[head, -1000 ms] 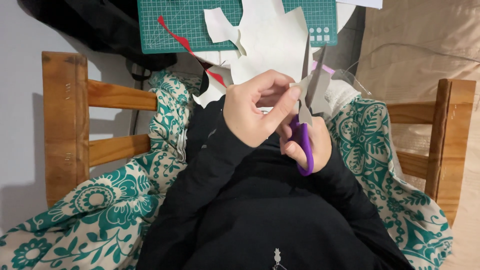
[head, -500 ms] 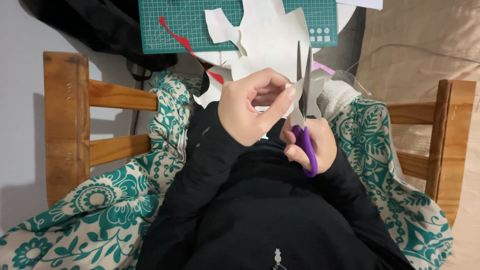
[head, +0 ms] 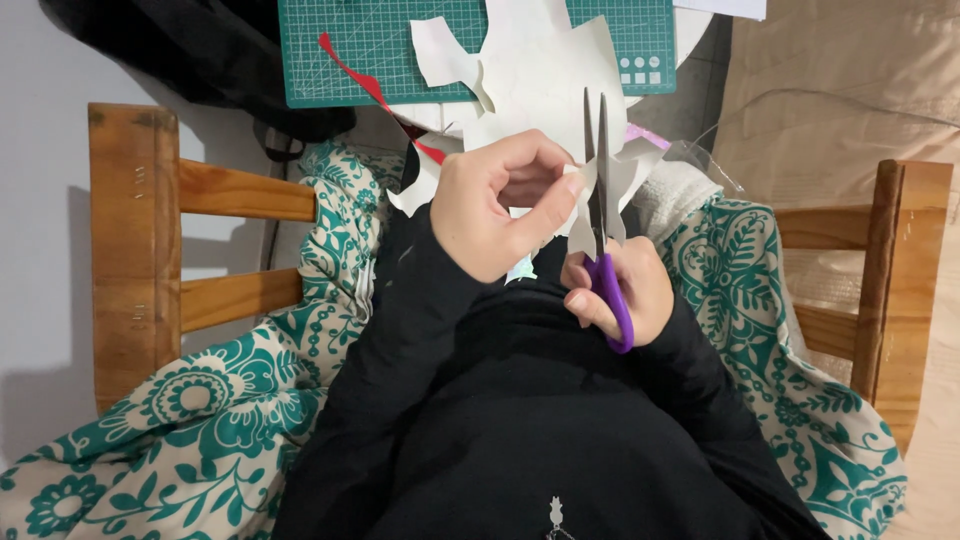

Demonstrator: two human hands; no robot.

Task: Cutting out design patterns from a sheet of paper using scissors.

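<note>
From the head view, I see my left hand (head: pixel 500 205) pinching a pale sheet of paper (head: pixel 545 90), fingers curled tight on its lower edge, thumb and forefinger meeting just beside the blades. My right hand (head: pixel 620 290) is wrapped round the purple handles of a pair of scissors (head: pixel 603 200), and the blades point up and away from me, nearly closed, with only a thin gap between them, set into the paper.

I judge the cutting to be well under way but not finished. The sheet's outline is already irregular, with notches and tabs along its sides, and a loose pale offcut (head: pixel 445 50) lies on the green cutting mat (head: pixel 340 60) near the mat's near edge. A red strip (head: pixel 365 85) runs from the mat over that edge toward my lap. The blades sit in the lower margin of the sheet, so some outline there seems left to trim.

What I cannot make out: the part of the sheet under my left hand is hidden, so where the cut line runs is unclear. The mat's far edge is cut off at the top of the frame. A small pale, faintly coloured scrap (head: pixel 522 268) below my left hand is too small to identify. The patterned teal cloth (head: pixel 250 400) covers the wooden chair (head: pixel 130 250) I sit in.
</note>
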